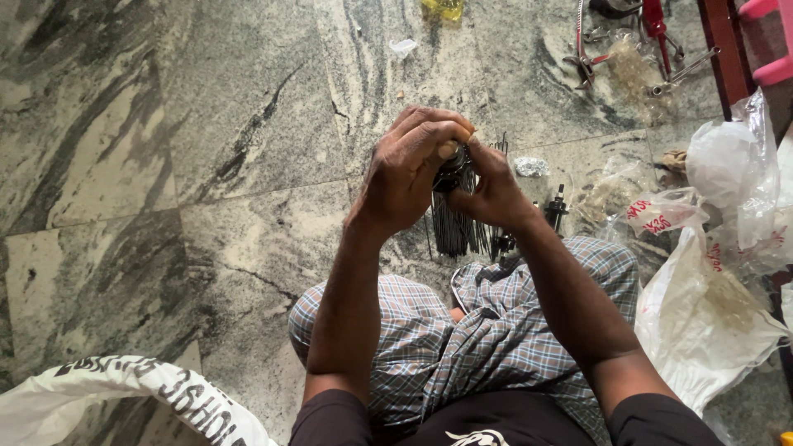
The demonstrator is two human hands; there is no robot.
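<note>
Two bare hands meet above the grey-veined marble floor (pixel 165 165), and we see them pressed together around a small dark round metal part (pixel 453 169). Left hand (pixel 409 169) curls over the top of it, fingers bent and thumb tip down on the part, so its grip is pinching the part. Right hand (pixel 494 190) cups the same part from the other side, fingers wrapped tight on it. We cannot tell what the part is exactly, most of it is hidden by the fingers.

Just below the part, a bundle of thin black metal spokes (pixel 458 227) lies on the floor, running toward the checked grey-blue cloth (pixel 462 330) over the person's lap. Just right of the spokes sits a small black bolt-like piece (pixel 557 206). A crumpled bit of silver foil (pixel 530 167) lies right of the part, near the right hand.

Further right of the part we see several white and clear plastic bags (pixel 710 297), piled. Above and right of the part lie red-handled metal tools (pixel 652 33). Well left and below the part, a white woven sack with black print (pixel 124 400) shows at the frame edge.
</note>
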